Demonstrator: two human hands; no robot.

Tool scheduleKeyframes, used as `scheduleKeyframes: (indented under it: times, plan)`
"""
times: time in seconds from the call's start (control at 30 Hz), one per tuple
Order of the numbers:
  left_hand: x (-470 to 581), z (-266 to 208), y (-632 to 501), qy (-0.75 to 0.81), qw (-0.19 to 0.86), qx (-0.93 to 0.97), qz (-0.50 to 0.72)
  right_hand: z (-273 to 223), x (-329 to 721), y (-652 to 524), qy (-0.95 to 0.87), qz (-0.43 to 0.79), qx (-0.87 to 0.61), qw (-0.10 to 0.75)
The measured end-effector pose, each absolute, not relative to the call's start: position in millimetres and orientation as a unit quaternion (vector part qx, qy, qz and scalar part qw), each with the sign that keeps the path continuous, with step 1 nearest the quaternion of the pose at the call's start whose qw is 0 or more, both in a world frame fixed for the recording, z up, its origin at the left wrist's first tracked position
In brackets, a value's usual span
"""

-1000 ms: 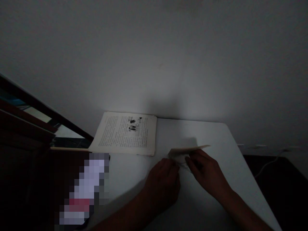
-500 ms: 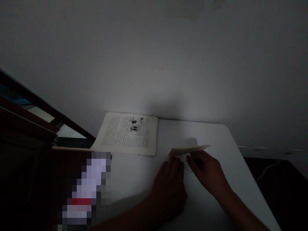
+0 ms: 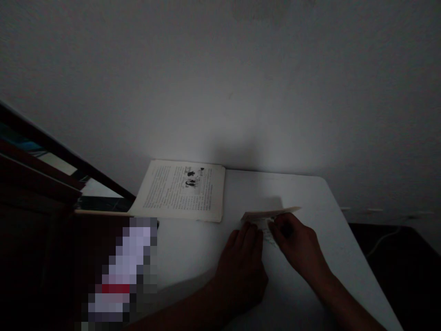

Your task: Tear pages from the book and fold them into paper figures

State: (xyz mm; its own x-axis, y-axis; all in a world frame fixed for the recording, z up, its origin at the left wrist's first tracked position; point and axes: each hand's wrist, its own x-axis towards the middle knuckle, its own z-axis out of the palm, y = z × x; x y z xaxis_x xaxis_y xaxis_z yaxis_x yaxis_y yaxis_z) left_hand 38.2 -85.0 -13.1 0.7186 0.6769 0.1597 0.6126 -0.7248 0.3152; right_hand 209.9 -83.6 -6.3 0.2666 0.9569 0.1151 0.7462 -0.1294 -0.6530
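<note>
Table: one, white (image 3: 193, 250), its far edge against the pale wall (image 3: 227, 96) facing you.
Printed pages: one stack (image 3: 172, 193) at the table's far left corner; you cannot count its sheets.
Left hand: one of your two (image 3: 243, 259), back upward, fingers together and slightly bent, fingertips at the folded paper (image 3: 263, 214); whether they grip it, you cannot tell.
Right hand: your other one (image 3: 299, 243), thumb and forefinger drawn close, pinching the paper.
Folded paper: one, small, at your fingertips, inward from the table's far edge, one flap raised.
</note>
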Motion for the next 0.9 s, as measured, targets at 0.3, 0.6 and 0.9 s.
scheduleKeyframes:
  times: [0.3, 0.6, 0.9]
  plan:
    - [33.9, -18.1, -87.0, 0.366, 0.101, 0.916, 0.127, -10.0, 209.5, -83.7, -0.593, 0.145, -0.73, 0.308]
    - [33.0, -16.6, -86.9, 0.37, 0.101, 0.915, 0.122, -13.7, 212.6, -84.7, -0.604, 0.128, -0.722, 0.314]
    - [33.0, -8.9, -83.1, 0.367, 0.129, 0.91, 0.145, -11.7, 212.2, -85.4, -0.617, 0.126, -0.713, 0.309]
